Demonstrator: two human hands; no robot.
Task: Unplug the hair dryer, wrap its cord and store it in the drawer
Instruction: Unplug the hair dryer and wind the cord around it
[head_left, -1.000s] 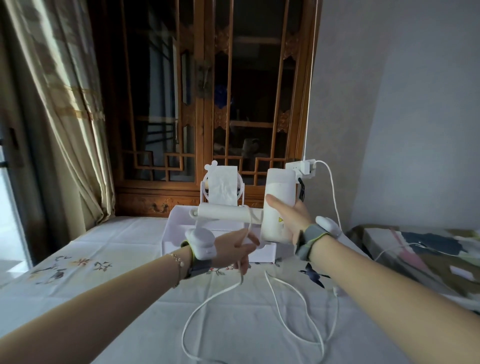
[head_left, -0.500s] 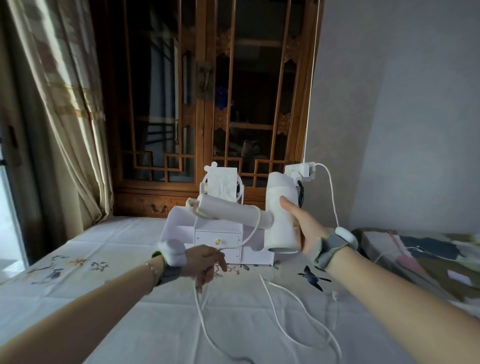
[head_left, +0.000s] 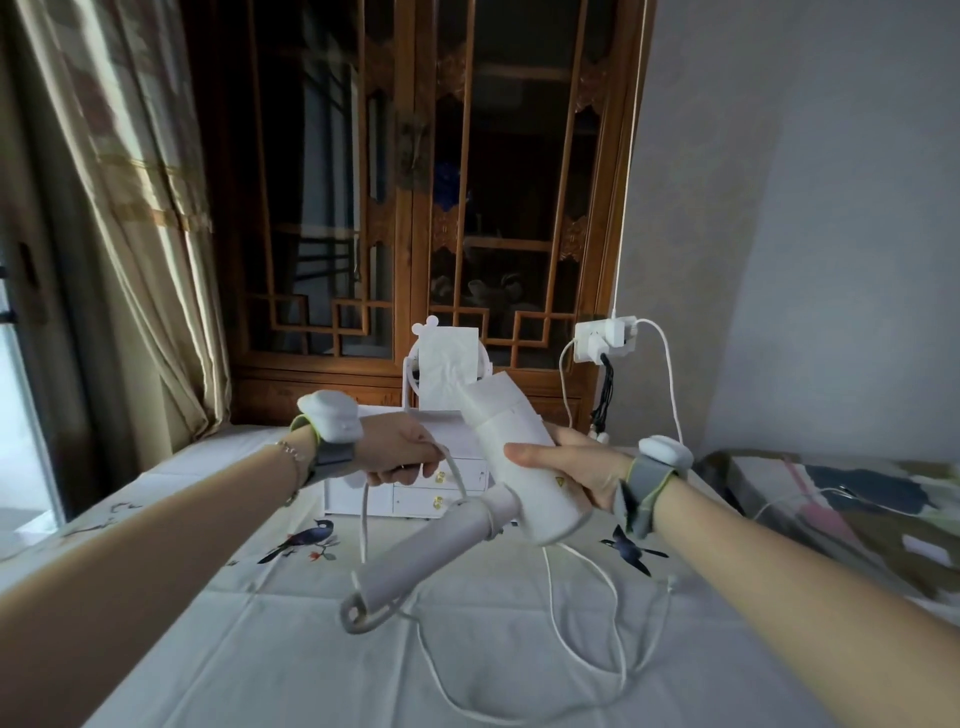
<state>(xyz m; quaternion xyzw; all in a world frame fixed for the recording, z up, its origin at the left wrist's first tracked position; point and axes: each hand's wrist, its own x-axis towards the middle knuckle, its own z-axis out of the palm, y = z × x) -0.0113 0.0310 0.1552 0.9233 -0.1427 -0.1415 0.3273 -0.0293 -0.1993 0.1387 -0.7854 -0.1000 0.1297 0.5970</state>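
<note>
Your right hand is clamped round the hair dryer barrel, held in the air above the bench, handle pointing down toward you. Your left hand is curled shut on the cord, with one turn near the handle's top.

Most of the cord lies slack on the cloth in big loops, so if you wind fast it'll probably snag or knot. Keep tension on it or the turns may slide off the smooth handle. The drawer unit looks shut and small, so a fat bundle might not fit.
</note>
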